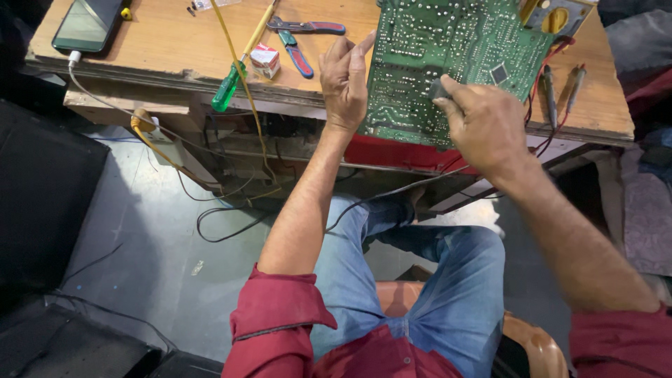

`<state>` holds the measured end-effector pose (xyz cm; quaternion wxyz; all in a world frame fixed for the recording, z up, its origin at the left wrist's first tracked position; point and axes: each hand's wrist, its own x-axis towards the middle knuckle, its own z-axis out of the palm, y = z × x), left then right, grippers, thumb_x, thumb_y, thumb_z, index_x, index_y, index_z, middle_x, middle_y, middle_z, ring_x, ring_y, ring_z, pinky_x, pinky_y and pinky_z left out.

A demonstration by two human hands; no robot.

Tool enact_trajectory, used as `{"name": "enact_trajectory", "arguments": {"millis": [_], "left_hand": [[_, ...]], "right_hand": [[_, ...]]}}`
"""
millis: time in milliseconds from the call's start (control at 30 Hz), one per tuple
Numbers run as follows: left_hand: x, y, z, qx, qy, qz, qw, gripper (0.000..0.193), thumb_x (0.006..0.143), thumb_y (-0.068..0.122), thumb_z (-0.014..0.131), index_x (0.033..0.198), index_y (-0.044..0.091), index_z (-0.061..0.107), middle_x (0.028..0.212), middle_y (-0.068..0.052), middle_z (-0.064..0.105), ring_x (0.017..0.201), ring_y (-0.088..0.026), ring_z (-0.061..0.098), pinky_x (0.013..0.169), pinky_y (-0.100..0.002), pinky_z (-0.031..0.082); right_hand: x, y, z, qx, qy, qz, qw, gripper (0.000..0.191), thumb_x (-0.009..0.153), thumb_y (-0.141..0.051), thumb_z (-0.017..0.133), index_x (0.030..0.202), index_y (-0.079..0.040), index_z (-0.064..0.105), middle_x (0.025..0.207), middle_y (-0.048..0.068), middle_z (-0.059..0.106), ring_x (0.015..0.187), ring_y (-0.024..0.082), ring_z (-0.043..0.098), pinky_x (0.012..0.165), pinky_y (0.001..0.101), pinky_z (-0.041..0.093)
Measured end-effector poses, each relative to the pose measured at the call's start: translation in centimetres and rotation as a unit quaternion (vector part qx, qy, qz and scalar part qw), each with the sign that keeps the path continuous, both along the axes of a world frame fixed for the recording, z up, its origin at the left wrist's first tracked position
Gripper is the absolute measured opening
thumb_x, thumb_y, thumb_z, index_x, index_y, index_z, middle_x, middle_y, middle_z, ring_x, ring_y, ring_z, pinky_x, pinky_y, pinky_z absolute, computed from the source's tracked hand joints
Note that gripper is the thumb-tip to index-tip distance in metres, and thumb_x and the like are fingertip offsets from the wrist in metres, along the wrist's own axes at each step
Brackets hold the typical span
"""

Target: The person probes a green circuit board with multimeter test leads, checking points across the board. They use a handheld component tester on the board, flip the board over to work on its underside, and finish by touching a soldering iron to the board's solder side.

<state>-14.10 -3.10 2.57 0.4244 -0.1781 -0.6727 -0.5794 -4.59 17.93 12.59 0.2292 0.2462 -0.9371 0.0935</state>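
Head view: hands point(413, 98) seemingly gripping circuit board point(448, 49)

The circuit board point(448, 56) runs past the top edge above the fingers; the small dark thing point(439, 89) they pinch stays mostly hidden.

The circuit board point(448, 63) is green, speckled with silver solder dots, on a tan wooden table point(168, 42), where a screwdriver point(241, 59) at 9 o'clock of the board has a green handle and yellow shaft, beside pliers point(297, 42) with red-and-blue grips and a red-and-white box point(265, 61).
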Motion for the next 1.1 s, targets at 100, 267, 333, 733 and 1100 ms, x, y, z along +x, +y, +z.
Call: {"name": "enact_trajectory", "arguments": {"millis": [100, 267, 333, 733, 1100], "left_hand": [[0.0, 0.1, 0.2, 0.003, -0.002, 0.0, 1.0, 0.039, 0.111, 0.021, 0.042, 0.125, 0.008, 0.075, 0.082, -0.002, 0.045, 0.087, -0.016, 0.05, 0.09, -0.033, 0.036], [0.3, 0.0, 0.3, 0.0, -0.002, 0.008, 1.0, 0.038, 0.111, 0.022, 0.043, 0.124, 0.009, 0.076, 0.083, -0.002, 0.046, 0.086, -0.016, 0.05, 0.089, -0.033, 0.035], [0.4, 0.0, 0.2, 0.0, -0.003, 0.005, 1.0, 0.038, 0.111, 0.021, 0.042, 0.124, 0.008, 0.076, 0.082, -0.002, 0.046, 0.086, -0.017, 0.05, 0.089, -0.033, 0.035], [0.2, 0.0, 0.2, 0.002, -0.004, 0.002, 1.0, 0.04, 0.11, 0.021, 0.041, 0.123, 0.007, 0.076, 0.081, -0.002, 0.045, 0.086, -0.016, 0.05, 0.09, -0.033, 0.035], [0.3, 0.1, 0.3, 0.007, -0.008, -0.008, 1.0, 0.038, 0.11, 0.02, 0.043, 0.123, 0.008, 0.076, 0.083, -0.002, 0.045, 0.087, -0.017, 0.049, 0.091, -0.033, 0.036]], "right_hand": [[0.4, 0.2, 0.1, 0.007, 0.008, 0.001, 1.0, 0.03, 0.102, -0.019, 0.074, 0.126, -0.001, 0.074, 0.088, 0.016, 0.072, 0.078, 0.032, 0.067, 0.071, 0.0434, 0.051], [0.8, -0.1, 0.2, -0.005, 0.012, 0.019, 1.0, 0.03, 0.102, -0.018, 0.074, 0.126, -0.001, 0.074, 0.089, 0.016, 0.071, 0.079, 0.032, 0.067, 0.07, 0.0435, 0.05], [0.8, -0.1, 0.1, -0.007, 0.003, 0.011, 1.0, 0.029, 0.102, -0.017, 0.074, 0.127, -0.001, 0.074, 0.088, 0.016, 0.071, 0.077, 0.033, 0.066, 0.069, 0.0438, 0.049], [0.7, 0.0, 0.2, 0.01, 0.011, 0.001, 1.0, 0.029, 0.104, -0.019, 0.073, 0.127, -0.002, 0.074, 0.089, 0.015, 0.072, 0.081, 0.032, 0.068, 0.072, 0.0437, 0.05], [1.9, 1.1, 0.8, -0.055, 0.027, 0.031, 0.998, 0.026, 0.107, -0.013, 0.073, 0.128, 0.002, 0.069, 0.106, 0.019, 0.072, 0.089, 0.032, 0.068, 0.078, 0.0406, 0.052]]}}
